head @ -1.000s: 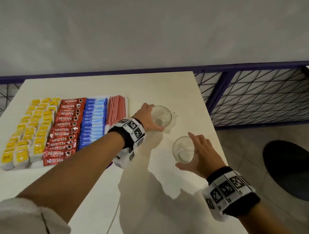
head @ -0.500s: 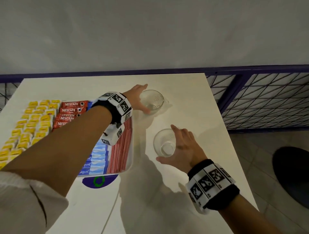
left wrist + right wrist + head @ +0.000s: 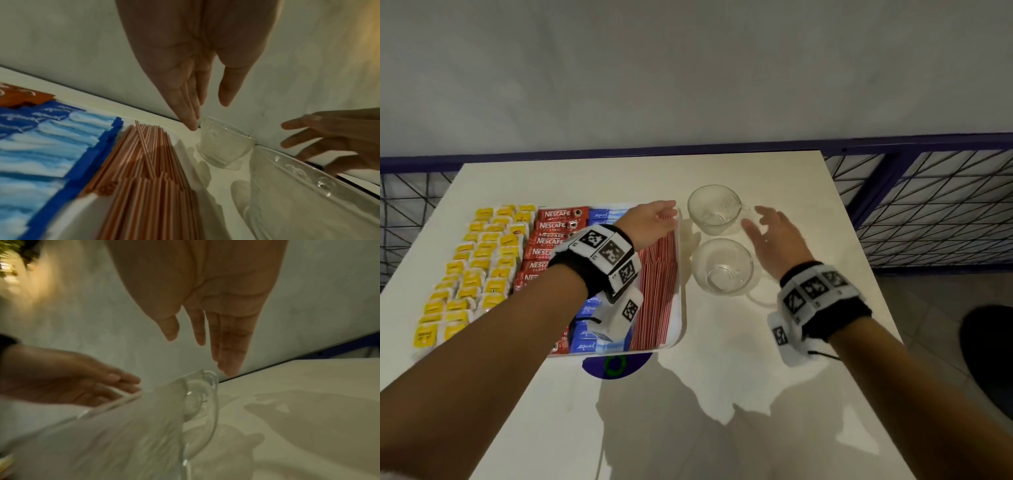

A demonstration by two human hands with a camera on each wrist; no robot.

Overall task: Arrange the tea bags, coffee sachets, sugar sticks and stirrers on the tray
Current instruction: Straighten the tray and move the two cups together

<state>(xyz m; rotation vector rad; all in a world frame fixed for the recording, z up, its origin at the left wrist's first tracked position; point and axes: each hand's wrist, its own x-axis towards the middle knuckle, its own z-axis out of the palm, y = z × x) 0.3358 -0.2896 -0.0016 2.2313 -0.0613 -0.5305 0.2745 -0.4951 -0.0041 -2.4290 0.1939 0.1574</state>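
Observation:
The white tray (image 3: 682,322) holds rows of yellow tea bags (image 3: 479,267), red coffee sachets (image 3: 554,228), blue sugar sticks (image 3: 585,329) and red-striped stirrers (image 3: 659,291). My left hand (image 3: 664,214) hovers open over the tray's far right corner, above the stirrers (image 3: 152,178), with straight fingers and nothing in it. Two empty glass cups stand on the table just right of the tray, a far cup (image 3: 714,209) and a near cup (image 3: 722,265). My right hand (image 3: 760,222) is open to the right of the cups, fingers spread, a small gap from the glass.
A purple-framed wire fence (image 3: 928,212) runs behind and to the right of the table. The table's right edge (image 3: 859,240) lies close to my right hand. A blue round sticker (image 3: 616,365) peeks from under the tray's front rim. A dark round object (image 3: 989,342) sits on the floor.
Both hands held the glass cups and slid them toward the tray. Now they have let go; the left hand is back over the stirrers, the right drawn off to the side.

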